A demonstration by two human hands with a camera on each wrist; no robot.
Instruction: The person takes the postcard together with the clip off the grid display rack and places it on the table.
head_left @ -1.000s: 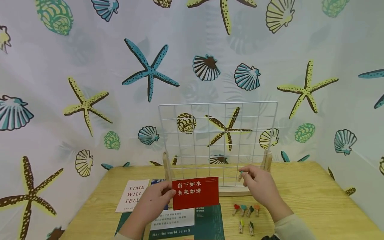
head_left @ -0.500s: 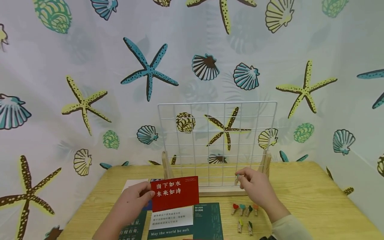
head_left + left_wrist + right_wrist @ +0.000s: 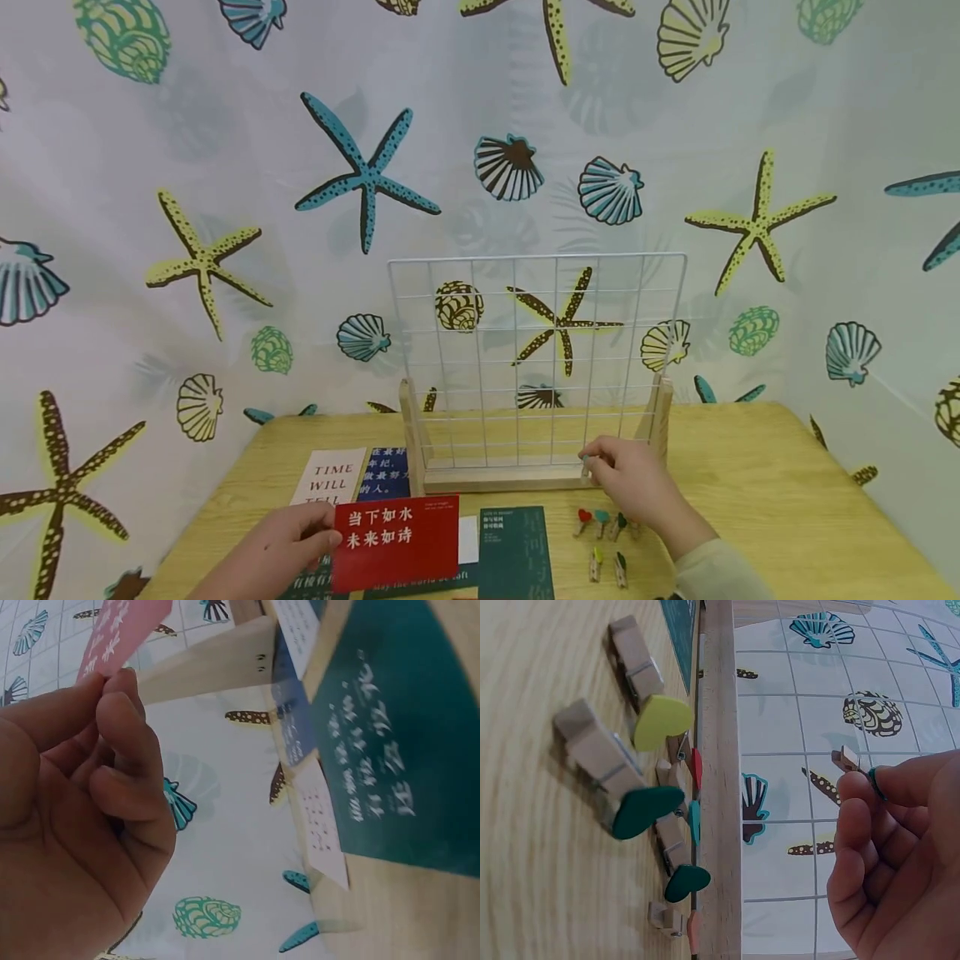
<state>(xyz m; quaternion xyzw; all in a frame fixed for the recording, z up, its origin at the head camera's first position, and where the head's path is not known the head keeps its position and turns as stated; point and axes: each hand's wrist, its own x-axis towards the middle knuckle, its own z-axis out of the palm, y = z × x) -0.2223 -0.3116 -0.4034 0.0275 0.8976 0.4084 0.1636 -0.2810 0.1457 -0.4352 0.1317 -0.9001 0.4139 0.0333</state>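
Note:
My left hand (image 3: 279, 546) pinches a red card (image 3: 397, 557) with white Chinese characters by its left edge, low over other cards on the table. The same card (image 3: 124, 637) rises past the fingertips in the left wrist view. Thumb and forefinger of my right hand (image 3: 633, 483) pinch a small wooden clothespin (image 3: 846, 758) with a green heart on it. That hand is in front of the lower right part of a white wire grid (image 3: 537, 257), which stands upright in a wooden base (image 3: 502, 482).
Several heart-topped clothespins lie right of the cards, including a yellow one (image 3: 664, 721) and a dark green one (image 3: 649, 810). On the left are a white card (image 3: 332, 471), a blue card (image 3: 386, 471) and a dark green card (image 3: 516, 546). A shell-patterned cloth (image 3: 480, 100) hangs behind.
My left hand has carried the red card left and down, toward the front of the table. My right hand, with its clothespin, has shifted slightly down and left.

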